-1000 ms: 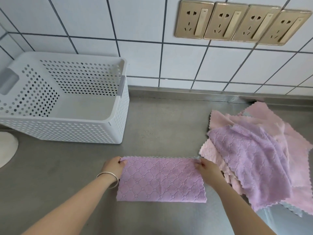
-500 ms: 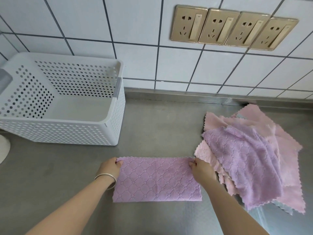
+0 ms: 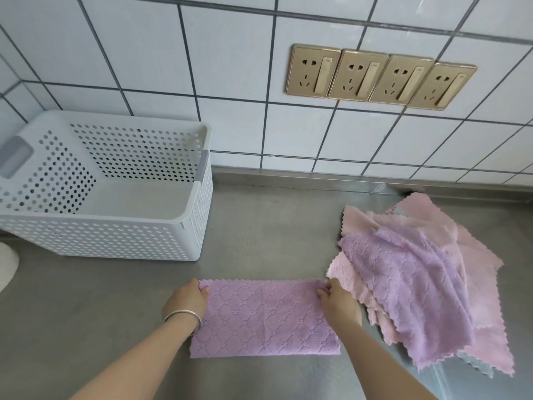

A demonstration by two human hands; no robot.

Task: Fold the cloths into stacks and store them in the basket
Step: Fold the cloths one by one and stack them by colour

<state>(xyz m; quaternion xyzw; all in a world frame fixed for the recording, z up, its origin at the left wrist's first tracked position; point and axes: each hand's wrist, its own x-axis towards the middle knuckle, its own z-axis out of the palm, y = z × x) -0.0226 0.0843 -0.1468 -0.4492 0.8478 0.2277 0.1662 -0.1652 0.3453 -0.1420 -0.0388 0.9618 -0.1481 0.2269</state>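
Note:
A purple cloth [image 3: 264,319], folded in half into a wide rectangle, lies flat on the steel counter in front of me. My left hand [image 3: 187,298] pinches its far left corner. My right hand [image 3: 339,304] pinches its far right corner. To the right sits a loose pile of cloths [image 3: 418,278], pink ones underneath and a purple one draped on top. A white perforated basket [image 3: 115,235] stands at the back left with nothing visible inside.
The steel counter [image 3: 268,235] runs back to a tiled wall with a row of gold sockets [image 3: 375,76]. A white round object [image 3: 7,267] shows at the left edge, partly cut off.
My view has tilted up a little, so the counter and hands sit lower in frame. Both hands stay on the folded cloth's far corners; the cloth has not visibly moved.

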